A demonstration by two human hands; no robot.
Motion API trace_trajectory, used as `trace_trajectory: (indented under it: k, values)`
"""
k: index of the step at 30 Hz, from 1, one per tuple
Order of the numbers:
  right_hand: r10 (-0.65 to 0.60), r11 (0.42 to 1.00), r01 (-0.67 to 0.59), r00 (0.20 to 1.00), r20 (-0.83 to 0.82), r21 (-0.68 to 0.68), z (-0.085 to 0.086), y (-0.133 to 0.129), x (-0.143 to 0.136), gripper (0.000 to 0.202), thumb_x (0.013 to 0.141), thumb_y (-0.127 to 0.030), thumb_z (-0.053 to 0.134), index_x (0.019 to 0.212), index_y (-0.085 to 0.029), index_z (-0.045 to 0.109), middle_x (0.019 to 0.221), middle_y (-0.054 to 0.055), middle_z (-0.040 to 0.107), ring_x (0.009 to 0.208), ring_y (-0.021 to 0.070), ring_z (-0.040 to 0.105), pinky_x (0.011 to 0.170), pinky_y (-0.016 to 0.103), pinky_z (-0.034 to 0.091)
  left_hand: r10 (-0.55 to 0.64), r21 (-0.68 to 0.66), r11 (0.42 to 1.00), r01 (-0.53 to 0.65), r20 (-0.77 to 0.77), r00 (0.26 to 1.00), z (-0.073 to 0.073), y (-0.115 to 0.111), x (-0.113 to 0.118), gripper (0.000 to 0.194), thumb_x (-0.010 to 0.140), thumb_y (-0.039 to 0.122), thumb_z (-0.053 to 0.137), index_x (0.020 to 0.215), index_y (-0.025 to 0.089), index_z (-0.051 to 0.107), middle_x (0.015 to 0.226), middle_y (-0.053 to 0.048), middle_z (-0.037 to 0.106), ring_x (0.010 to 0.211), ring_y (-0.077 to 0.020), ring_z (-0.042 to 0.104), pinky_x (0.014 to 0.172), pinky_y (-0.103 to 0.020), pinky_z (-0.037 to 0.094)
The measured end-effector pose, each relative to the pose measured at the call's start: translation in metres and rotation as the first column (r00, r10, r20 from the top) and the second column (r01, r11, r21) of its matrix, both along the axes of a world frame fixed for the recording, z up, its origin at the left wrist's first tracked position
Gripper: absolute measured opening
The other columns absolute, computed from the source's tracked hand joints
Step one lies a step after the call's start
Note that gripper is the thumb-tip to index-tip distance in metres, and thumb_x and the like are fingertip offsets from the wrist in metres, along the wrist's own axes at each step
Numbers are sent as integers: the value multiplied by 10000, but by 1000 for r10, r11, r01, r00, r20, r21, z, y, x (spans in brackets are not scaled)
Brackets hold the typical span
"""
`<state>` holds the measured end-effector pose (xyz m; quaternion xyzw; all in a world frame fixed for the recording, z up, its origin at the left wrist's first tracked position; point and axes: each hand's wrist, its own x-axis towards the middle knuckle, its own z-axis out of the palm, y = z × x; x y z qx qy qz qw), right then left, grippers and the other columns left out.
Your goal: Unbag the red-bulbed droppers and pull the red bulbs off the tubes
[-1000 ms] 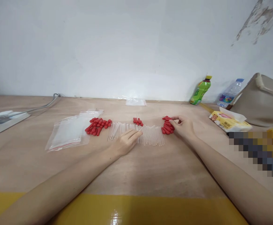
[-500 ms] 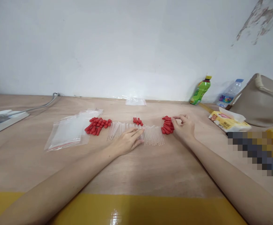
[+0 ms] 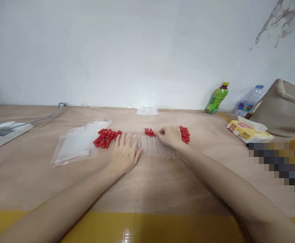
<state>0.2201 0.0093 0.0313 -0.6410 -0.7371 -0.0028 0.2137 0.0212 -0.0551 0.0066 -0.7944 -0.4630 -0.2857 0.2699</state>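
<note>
Clear thin tubes [image 3: 148,146] lie side by side in a row on the table. My left hand [image 3: 125,152] rests flat over the left part of that row, fingers spread. My right hand [image 3: 170,135] is closed in a pinch above the right part; whatever its fingertips hold is hidden. Just left of those fingertips sits a small group of red rubber bulbs [image 3: 149,132] at the tubes' far ends. A larger red bulb pile [image 3: 105,137] lies left of the row, and another red pile [image 3: 185,135], partly covered by my right hand, lies to the right.
Clear zip bags [image 3: 74,145] lie left of the bulbs. A power strip [image 3: 13,131] with cables is at far left. Toward the right stand a green bottle [image 3: 216,98], a clear bottle [image 3: 249,101], a tissue pack [image 3: 247,131] and a beige bag [image 3: 278,111].
My right hand has moved left from the right red pile to the middle bulbs. My left hand has shifted left along the tubes, and its fingers have spread.
</note>
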Motion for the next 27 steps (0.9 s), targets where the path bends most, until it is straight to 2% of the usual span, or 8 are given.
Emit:
trace_trajectory:
  k: [2,5,13,16,20,22,24,27]
  values:
    - [-38,997,40,999,33,-61,2,6,-9,346,787,-476,464,690,-231,687,735,75,675,759,239,600,670,340,358,60,-22,998,-61,-31,998,-2,-5,-2,416,829,446,453,1034,101,560,1148,-226,516,1079,-393,449,843,-548,378]
    - [-54,994,58,997,51,-92,1,11,-16,377,772,-493,472,675,-204,693,724,112,671,758,253,607,651,337,371,78,-97,992,-83,-54,996,-6,-8,-1,492,840,499,403,1066,81,532,1127,-236,513,1055,-376,481,795,-499,432]
    - [-89,991,93,995,48,-93,-1,11,-25,255,766,-340,485,726,-182,682,754,119,672,811,263,608,694,357,370,87,-210,972,-108,-110,990,-7,-11,5,492,841,487,414,1112,88,509,1149,-237,508,949,-344,559,716,-439,476]
    - [-101,991,104,994,35,-85,2,10,-26,258,774,-331,471,702,-189,674,745,111,671,806,256,608,703,357,358,86,-173,980,-101,-97,992,-4,-13,6,530,818,520,439,1108,86,530,1157,-239,518,1009,-366,536,780,-475,453]
    - [-126,989,127,992,14,-78,8,4,-17,307,776,-379,461,620,-201,656,685,85,662,737,247,605,698,363,341,19,-89,996,-29,-113,993,1,-13,7,543,826,499,441,1179,92,510,1257,-221,463,1194,-378,392,965,-525,312]
    - [-117,993,117,992,-42,-20,9,-2,-6,290,773,-384,474,622,-207,647,662,54,657,701,221,594,713,359,334,-34,-69,997,26,-122,992,3,-10,6,495,849,448,427,1198,106,503,1293,-197,441,1231,-356,355,998,-517,279]
    - [-49,991,65,990,-134,116,7,-11,8,228,771,-358,501,664,-211,639,688,24,660,701,195,576,739,353,329,-81,-40,996,77,-113,990,4,-4,4,439,859,391,429,1189,115,515,1289,-177,456,1242,-337,349,1005,-507,276]
    - [190,926,-113,964,-185,361,-3,-31,29,154,771,-320,543,725,-204,633,712,15,650,723,176,539,730,332,342,-124,23,992,127,-81,989,4,5,1,372,861,300,444,1184,132,522,1262,-153,494,1232,-312,376,996,-491,301]
